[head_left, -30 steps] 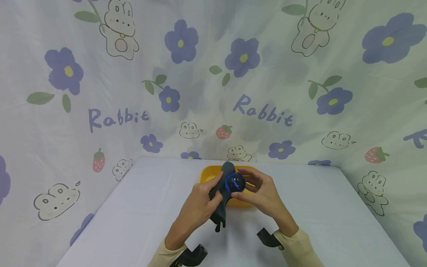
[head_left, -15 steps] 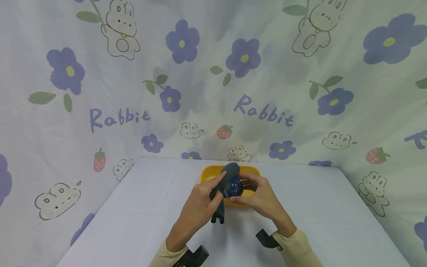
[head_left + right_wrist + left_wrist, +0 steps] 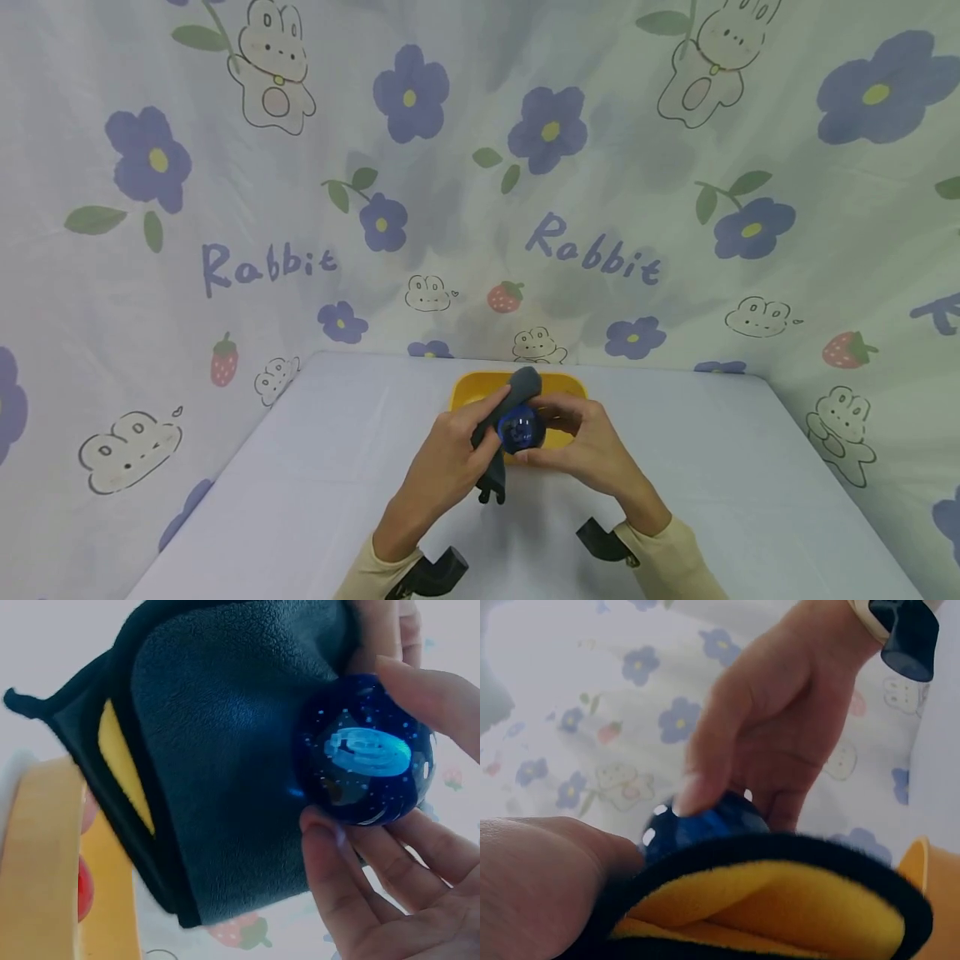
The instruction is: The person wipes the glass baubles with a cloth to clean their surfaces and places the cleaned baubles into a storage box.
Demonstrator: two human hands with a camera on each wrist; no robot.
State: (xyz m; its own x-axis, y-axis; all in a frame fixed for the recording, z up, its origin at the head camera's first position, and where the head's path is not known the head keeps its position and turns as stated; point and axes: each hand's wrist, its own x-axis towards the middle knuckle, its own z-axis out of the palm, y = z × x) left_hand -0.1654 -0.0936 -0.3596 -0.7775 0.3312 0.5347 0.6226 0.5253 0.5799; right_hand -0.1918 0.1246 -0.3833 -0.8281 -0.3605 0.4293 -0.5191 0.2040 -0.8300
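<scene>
My right hand (image 3: 596,442) holds a clear blue glass ball (image 3: 364,754) between thumb and fingertips; a pale swirl and tiny bubbles show inside it. Against the ball's left side lies a folded dark grey cloth (image 3: 225,772) with black edging and a yellow inner face. My left hand (image 3: 442,458) grips this cloth, thumb on the near side. In the left wrist view the cloth's yellow fold (image 3: 780,900) gapes toward the camera and covers the lower part of the ball. Both hands are raised in front of the yellow bin.
Behind the hands a yellow bin (image 3: 472,383) stands on the white table (image 3: 360,417). Red round things (image 3: 85,889) show inside it in the right wrist view. A patterned curtain (image 3: 465,183) hangs at the back and sides.
The ball has shifted left and slightly down against the cloth, turning in my right hand. The cloth's upper end has swung to the right; its lower end has risen a little.
</scene>
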